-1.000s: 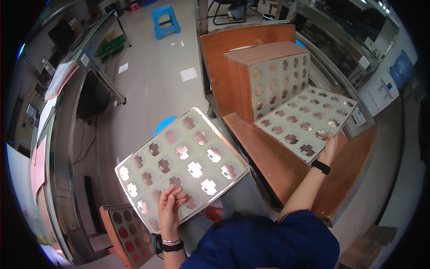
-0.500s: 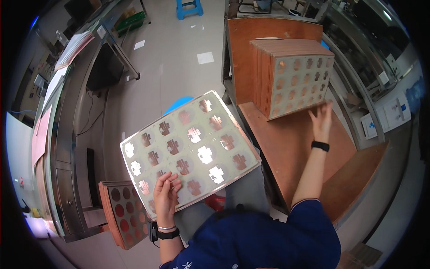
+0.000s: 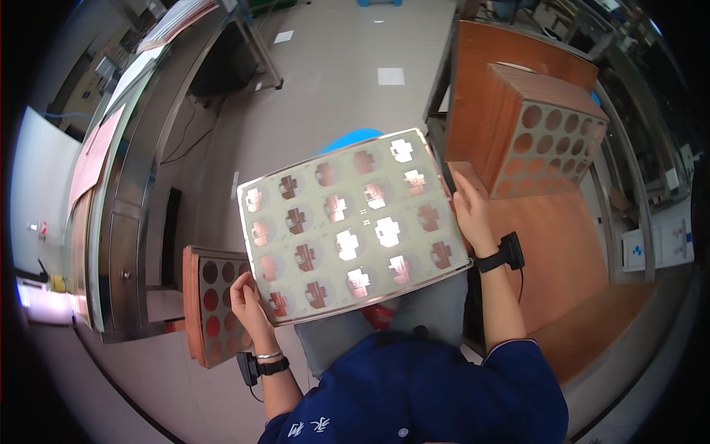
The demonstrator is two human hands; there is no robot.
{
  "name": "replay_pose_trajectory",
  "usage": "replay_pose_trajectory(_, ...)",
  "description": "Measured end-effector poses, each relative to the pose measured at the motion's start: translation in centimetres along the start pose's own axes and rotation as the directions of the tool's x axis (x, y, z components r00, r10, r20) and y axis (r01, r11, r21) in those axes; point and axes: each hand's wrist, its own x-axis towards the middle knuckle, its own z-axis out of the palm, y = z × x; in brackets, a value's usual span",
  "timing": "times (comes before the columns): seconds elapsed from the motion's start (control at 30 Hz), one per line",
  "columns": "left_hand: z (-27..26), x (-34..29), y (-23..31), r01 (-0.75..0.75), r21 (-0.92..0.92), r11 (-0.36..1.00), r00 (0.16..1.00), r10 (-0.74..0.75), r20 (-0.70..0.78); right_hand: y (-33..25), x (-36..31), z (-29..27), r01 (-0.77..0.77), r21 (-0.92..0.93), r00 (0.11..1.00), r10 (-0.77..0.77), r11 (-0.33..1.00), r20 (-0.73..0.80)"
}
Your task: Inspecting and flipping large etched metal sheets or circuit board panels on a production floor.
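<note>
1 patterned panel (image 3: 353,228) between left hand (image 3: 253,309) and right hand (image 3: 473,211) (grip closure: can't tell); stack (image 3: 546,129) untouched at far edge of wooden rack (image 3: 555,240).

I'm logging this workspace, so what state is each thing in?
Patterned panel: between both hands, slanting in the view
Left hand: curled at the panel's left edge
Right hand: open along the panel's right edge
Panel stack in wooden rack: standing on edge
Smaller stack at left: standing on edge
Cabinet door: appears shut
White floor sheet: lying flat
Blue object: partly hidden behind the panel
</note>
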Motion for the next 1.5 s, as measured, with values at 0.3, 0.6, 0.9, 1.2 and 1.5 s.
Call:
replay_pose_trajectory(0.3, -2.8, 1.5, -3.8, 0.231, 0.207, 0.951, 0.958, -0.260, 0.124, -2.3, -3.1, 3.7, 0.188, -0.552, 0.978, -0.100, 0.813, 0.186)
replay_pose_trajectory(0.6, -1.1, 0.2, 2.2, 0.095, 0.137, 0.986, 0.993, -0.104, 0.060, -1.3, -3.1, 3.9, 0.168, -0.478, 0.982, -0.102, 0.862, 0.161)
replay_pose_trajectory(0.9, -1.3, -0.7, 2.4, 0.006, 0.019, 1.000, 0.999, -0.005, -0.045, -3.1, -2.3, 2.2, -0.011, -0.084, 0.999, 0.015, 0.996, 0.047)
replay_pose_trajectory(1.2, -2.9, 0.2, 3.8, 0.057, -0.165, 0.985, 0.982, -0.025, 0.189, -2.8, -0.7, -4.1, -0.404, 0.761, 0.899, 0.373, 0.507, 0.228)
replay_pose_trajectory(1.5, -1.9, 2.0, 8.8, 0.321, -0.600, 0.733, 0.795, 0.136, 0.591, -0.7, -2.1, -5.5, -0.446, 0.863, 0.867, 0.353, 0.238, 0.351)
